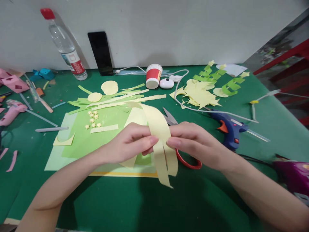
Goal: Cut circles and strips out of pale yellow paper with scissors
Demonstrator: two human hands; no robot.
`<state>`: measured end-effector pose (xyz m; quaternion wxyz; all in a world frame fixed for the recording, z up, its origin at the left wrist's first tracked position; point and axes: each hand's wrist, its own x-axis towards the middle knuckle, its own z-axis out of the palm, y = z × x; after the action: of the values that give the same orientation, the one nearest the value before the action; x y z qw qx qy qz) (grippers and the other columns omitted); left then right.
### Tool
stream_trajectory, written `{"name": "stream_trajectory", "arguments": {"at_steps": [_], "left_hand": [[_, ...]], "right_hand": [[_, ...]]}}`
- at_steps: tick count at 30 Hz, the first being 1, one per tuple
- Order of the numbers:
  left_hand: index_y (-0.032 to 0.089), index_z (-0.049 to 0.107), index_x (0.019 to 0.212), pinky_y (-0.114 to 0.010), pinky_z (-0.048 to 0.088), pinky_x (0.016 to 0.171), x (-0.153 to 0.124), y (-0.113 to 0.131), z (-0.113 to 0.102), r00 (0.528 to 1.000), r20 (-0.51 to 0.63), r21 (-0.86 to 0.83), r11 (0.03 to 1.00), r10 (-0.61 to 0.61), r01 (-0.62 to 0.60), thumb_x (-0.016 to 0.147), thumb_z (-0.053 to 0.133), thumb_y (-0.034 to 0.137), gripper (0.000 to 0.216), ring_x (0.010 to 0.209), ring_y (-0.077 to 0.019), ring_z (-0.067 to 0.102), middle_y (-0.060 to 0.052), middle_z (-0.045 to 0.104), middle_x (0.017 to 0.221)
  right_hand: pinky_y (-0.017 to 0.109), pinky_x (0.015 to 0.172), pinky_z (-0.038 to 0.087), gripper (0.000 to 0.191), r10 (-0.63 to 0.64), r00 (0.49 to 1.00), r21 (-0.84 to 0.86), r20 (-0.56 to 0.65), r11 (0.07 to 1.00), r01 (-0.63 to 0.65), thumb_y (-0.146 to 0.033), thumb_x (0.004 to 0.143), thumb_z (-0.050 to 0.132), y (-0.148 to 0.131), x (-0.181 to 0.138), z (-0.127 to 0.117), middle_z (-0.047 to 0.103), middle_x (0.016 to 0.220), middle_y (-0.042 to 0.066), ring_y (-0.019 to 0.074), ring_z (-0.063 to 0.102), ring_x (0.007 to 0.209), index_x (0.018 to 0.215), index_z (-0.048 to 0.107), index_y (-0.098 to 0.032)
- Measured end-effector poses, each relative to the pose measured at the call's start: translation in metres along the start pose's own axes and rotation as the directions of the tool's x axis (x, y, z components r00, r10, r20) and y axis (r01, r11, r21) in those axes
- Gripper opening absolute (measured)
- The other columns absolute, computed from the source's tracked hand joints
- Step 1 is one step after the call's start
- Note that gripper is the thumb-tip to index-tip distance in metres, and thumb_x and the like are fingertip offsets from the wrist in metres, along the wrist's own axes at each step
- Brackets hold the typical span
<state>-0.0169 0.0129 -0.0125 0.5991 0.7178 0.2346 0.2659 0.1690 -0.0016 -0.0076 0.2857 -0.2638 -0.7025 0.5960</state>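
Note:
My left hand (131, 141) and my right hand (193, 141) meet above the green table, both pinching a pale yellow paper strip (158, 129) that arches up and hangs down in loops between them. Each hand's fingers are closed on the strip. Red-handled scissors (185, 161) lie on the table under my right hand, blades pointing away. Under my left hand lie green and pale sheets of paper (82, 138) with small folded yellow stars (93, 120) on them.
A blue glue gun (228, 129) with a white cord lies to the right, a purple tool (292, 172) at the right edge. Cut paper strips and circles (109, 91), yellow scraps (200, 93), a red cup (153, 75), a water bottle (65, 45), a phone (100, 53) and pink pieces (12, 96) lie around.

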Motion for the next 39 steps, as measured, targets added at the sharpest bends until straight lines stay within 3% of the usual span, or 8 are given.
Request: {"name": "stream_trajectory", "arguments": {"at_steps": [3,7,12,15,18,24,29,39], "left_hand": [[0.015,0.044,0.056,-0.019,0.03,0.045,-0.0006,-0.0015,-0.0003,1.0,0.027,-0.013,1.0,0.006,-0.005,0.087,0.043,0.025,0.033,0.047,-0.0058,0.038,0.004,0.043,0.052],[0.015,0.041,0.053,-0.02,0.028,0.043,-0.001,-0.0016,-0.0007,0.998,0.062,-0.025,1.0,-0.001,0.002,0.086,0.043,0.025,0.034,0.044,-0.0062,0.036,0.004,0.04,0.049],[0.015,0.044,0.053,-0.023,0.038,0.055,-0.0002,0.0009,-0.0003,0.998,0.02,-0.011,0.998,-0.064,0.065,0.084,0.042,0.028,0.034,0.051,-0.0095,0.045,0.001,0.049,0.053],[0.015,0.044,0.052,-0.022,0.037,0.053,0.0,0.0005,0.0001,0.996,0.009,-0.006,0.996,-0.087,0.087,0.085,0.042,0.029,0.036,0.05,-0.0087,0.043,0.001,0.047,0.051],[0.015,0.043,0.053,-0.02,0.033,0.048,-0.0001,-0.0008,0.0003,0.999,0.003,-0.03,0.998,-0.049,0.049,0.085,0.043,0.025,0.033,0.047,-0.0069,0.039,0.004,0.043,0.051],[0.015,0.043,0.054,-0.022,0.029,0.046,-0.0007,-0.0016,-0.001,0.997,0.051,-0.042,0.998,-0.049,0.051,0.085,0.042,0.027,0.034,0.048,-0.0075,0.038,0.002,0.045,0.054],[0.016,0.039,0.055,-0.022,0.032,0.051,0.0003,-0.0016,0.0002,0.999,-0.05,-0.023,1.0,-0.002,0.001,0.086,0.041,0.027,0.034,0.05,-0.0075,0.038,0.003,0.041,0.052],[0.016,0.039,0.053,-0.023,0.028,0.047,-0.0002,-0.0033,0.0002,0.999,0.038,-0.057,0.998,-0.005,0.007,0.084,0.041,0.027,0.033,0.047,-0.0082,0.035,0.003,0.038,0.051]], "right_hand": [[0.018,0.044,0.037,0.037,0.012,0.999,-0.016,-0.05,1.0,-0.013,-0.033,0.091,0.042,0.0002,0.001,0.0011,0.049,0.051,-0.003,0.0069,0.047,0.047,0.057,0.042,-0.018],[0.019,0.041,0.035,0.035,0.012,1.0,0.025,-0.008,1.0,-0.012,-0.033,0.091,0.043,-0.0003,0.0005,0.0017,0.048,0.049,-0.004,0.0073,0.048,0.046,0.059,0.044,-0.018],[0.022,0.045,0.035,0.04,0.031,0.999,-0.015,0.013,0.999,-0.031,-0.038,0.09,0.042,-0.0005,-0.0004,0.0001,0.052,0.053,-0.001,0.0089,0.046,0.049,0.056,0.047,-0.017],[0.023,0.05,0.037,0.038,0.068,0.997,0.006,-0.038,0.998,-0.068,-0.036,0.091,0.042,0.0007,0.0004,0.0002,0.054,0.055,-0.001,0.01,0.047,0.052,0.057,0.045,-0.018],[0.022,0.051,0.038,0.034,0.075,0.994,0.045,-0.074,0.996,-0.072,-0.03,0.091,0.043,0.0018,0.0012,0.001,0.052,0.057,-0.002,0.0098,0.048,0.054,0.059,0.045,-0.018],[0.02,0.047,0.036,0.026,0.029,1.0,0.09,-0.006,0.996,-0.028,-0.027,0.091,0.043,0.0008,0.0024,0.0016,0.052,0.061,-0.003,0.0077,0.046,0.052,0.068,0.051,-0.017],[0.02,0.052,0.037,0.031,0.046,0.998,0.029,-0.04,0.999,-0.045,-0.024,0.09,0.042,0.0011,0.0021,0.0015,0.051,0.059,-0.002,0.0083,0.046,0.055,0.061,0.049,-0.017],[0.017,0.05,0.039,0.028,0.011,1.0,0.115,-0.017,0.993,-0.008,-0.015,0.089,0.041,0.0037,0.0015,0.0033,0.054,0.057,-0.003,0.0077,0.05,0.054,0.063,0.052,-0.018]]}}
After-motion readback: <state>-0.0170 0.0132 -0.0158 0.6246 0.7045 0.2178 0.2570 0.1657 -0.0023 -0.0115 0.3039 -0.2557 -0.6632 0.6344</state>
